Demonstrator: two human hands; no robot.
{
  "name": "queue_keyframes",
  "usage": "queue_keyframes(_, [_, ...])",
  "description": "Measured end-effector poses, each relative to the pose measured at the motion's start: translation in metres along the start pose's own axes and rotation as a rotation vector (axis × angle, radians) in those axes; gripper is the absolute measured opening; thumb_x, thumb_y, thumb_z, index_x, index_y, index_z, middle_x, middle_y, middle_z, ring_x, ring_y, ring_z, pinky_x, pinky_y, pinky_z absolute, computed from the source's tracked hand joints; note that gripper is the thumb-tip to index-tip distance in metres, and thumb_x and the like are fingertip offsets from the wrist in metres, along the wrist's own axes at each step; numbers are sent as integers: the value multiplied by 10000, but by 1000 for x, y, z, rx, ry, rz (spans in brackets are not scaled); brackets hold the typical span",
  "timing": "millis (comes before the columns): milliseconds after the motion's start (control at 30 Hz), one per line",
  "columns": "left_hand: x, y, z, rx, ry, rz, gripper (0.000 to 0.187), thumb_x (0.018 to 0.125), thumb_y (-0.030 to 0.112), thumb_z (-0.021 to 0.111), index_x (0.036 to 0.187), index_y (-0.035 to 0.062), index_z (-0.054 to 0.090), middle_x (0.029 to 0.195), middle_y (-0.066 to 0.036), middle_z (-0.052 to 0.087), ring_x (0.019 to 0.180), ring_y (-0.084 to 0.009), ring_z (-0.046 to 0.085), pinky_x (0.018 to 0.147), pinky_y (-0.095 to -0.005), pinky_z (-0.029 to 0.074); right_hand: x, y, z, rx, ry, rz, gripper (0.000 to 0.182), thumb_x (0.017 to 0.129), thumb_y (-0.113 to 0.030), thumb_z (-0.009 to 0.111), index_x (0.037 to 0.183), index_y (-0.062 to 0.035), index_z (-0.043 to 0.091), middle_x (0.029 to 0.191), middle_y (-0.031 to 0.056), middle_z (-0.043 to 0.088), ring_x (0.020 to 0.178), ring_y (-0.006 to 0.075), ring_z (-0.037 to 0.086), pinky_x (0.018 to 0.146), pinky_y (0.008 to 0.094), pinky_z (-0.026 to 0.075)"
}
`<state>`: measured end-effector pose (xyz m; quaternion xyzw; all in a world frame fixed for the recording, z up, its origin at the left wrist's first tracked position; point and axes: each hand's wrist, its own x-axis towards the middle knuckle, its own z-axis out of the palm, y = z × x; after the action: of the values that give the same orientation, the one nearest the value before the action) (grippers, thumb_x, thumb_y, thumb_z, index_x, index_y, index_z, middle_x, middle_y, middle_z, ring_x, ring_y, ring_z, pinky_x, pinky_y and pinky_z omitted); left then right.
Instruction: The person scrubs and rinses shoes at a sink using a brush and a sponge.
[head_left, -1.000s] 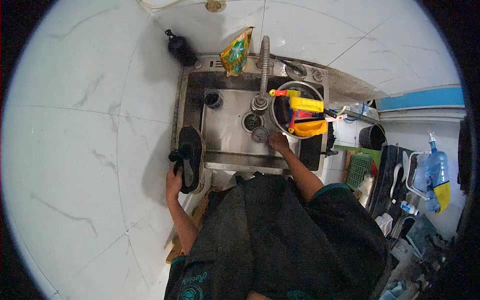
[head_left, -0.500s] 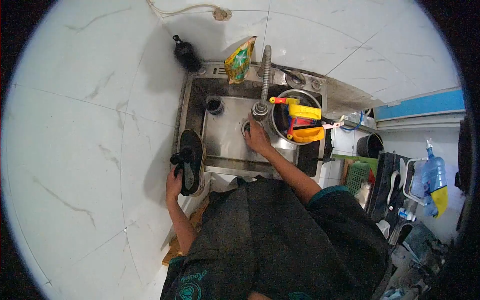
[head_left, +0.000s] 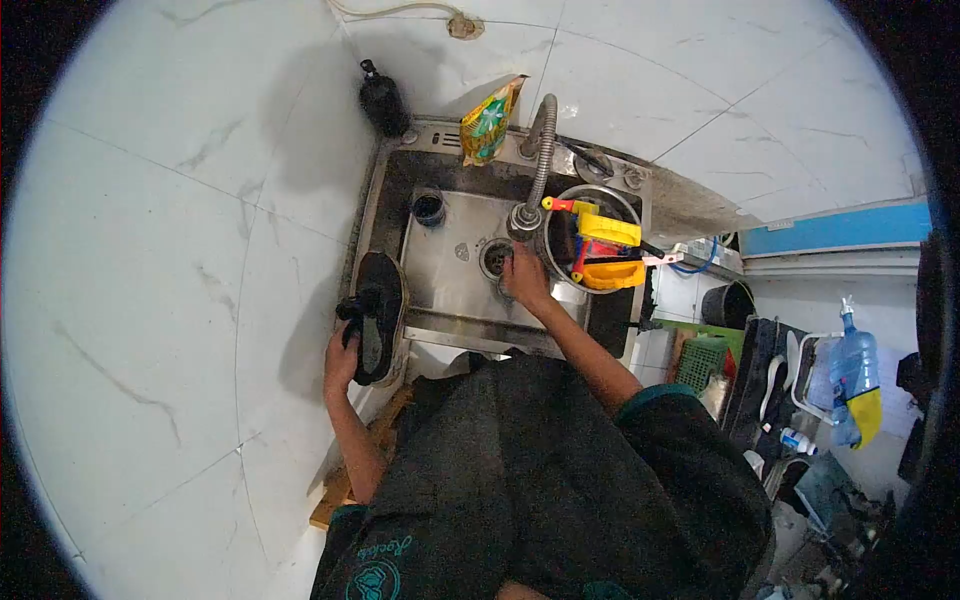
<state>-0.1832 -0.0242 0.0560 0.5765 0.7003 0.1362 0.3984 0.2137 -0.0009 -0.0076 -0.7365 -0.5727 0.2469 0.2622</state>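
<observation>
My left hand (head_left: 340, 362) is closed on the strap side of a black sandal (head_left: 380, 280), which stands upright along the left rim of the steel sink (head_left: 440, 310). My right hand (head_left: 526, 276) is down in the basin with its fingers curled in, beside the drain (head_left: 496, 258) and just below the faucet head (head_left: 522, 220). What those fingers hold, if anything, is hidden. Close by on the right, a round metal pot (head_left: 556, 190) holds several brushes, among them a yellow one (head_left: 610, 229).
A dark cup (head_left: 428, 208) sits in the basin's back left corner. Along the back rim stand a black bottle (head_left: 382, 104) and a yellow-green pouch (head_left: 490, 125). The bendy faucet hose (head_left: 546, 150) arches over the sink. To the right are a green basket (head_left: 703, 362) and a blue bottle (head_left: 858, 360).
My right hand has shifted slightly right and down, so the drain shows more fully. My left hand keeps hold of the sandal. The head view has tilted a little.
</observation>
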Motion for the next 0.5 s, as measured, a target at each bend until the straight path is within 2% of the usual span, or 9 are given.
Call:
queue_keyframes(33, [1,-4,2,-15,-4,-11,430,964,243,520,1331,20,507,1337,-212,524,1232,-344,506,1042,-380,368,1,3,2,-21,23,-26,361,882,-120,543,1201,47,529,996,302,605,971,476,576,863,526,461])
queue_keyframes(100, [6,-14,4,-48,-10,-30,426,964,242,519,1332,28,508,1321,-210,538,1224,-351,513,1040,-381,371,1,7,3,-32,144,-210,333,881,-117,546,1170,48,555,1005,299,608,933,476,588,836,527,468])
queue_keyframes(133, [-1,2,2,-57,1,-45,425,963,240,518,1332,28,508,1315,-210,543,1220,-355,516,1038,-381,373,1,7,3,-38,203,-304,320,880,-116,547,1155,48,567,1009,297,610,914,476,594,823,527,472])
queue_keyframes(233, [-18,42,-9,-61,1,-78,437,960,240,514,1344,32,495,1317,-208,537,1228,-358,504,1047,-382,364,4,3,0,-48,109,-117,310,877,-108,547,1146,43,574,1040,289,612,932,465,599,841,504,479])
queue_keyframes(333, [-15,37,-9,-44,-38,-75,466,957,248,513,1372,43,467,1341,-201,508,1261,-350,467,1073,-384,334,2,-9,-11,-48,-49,83,304,870,-110,556,1131,41,589,1017,280,619,933,442,611,840,485,493])
queue_keyframes(400, [-5,7,-1,-59,-27,-61,469,955,250,515,1376,48,465,1331,-201,513,1264,-352,462,1079,-383,327,3,14,6,-3,87,-144,279,867,-123,567,1098,30,599,996,261,627,907,430,621,824,484,500])
queue_keyframes(433, [-7,11,-1,-47,2,-59,449,956,242,511,1356,39,484,1312,-206,533,1246,-353,484,1061,-382,346,4,19,8,21,156,-258,267,866,-129,572,1082,24,604,986,252,631,894,424,626,816,484,503])
queue_keyframes(500, [-12,19,1,-22,60,-55,413,958,227,504,1316,22,521,1273,-217,572,1209,-354,527,1025,-381,384,-3,23,2,-26,-74,-107,247,859,-146,589,1044,17,611,964,232,641,897,413,630,807,489,504])
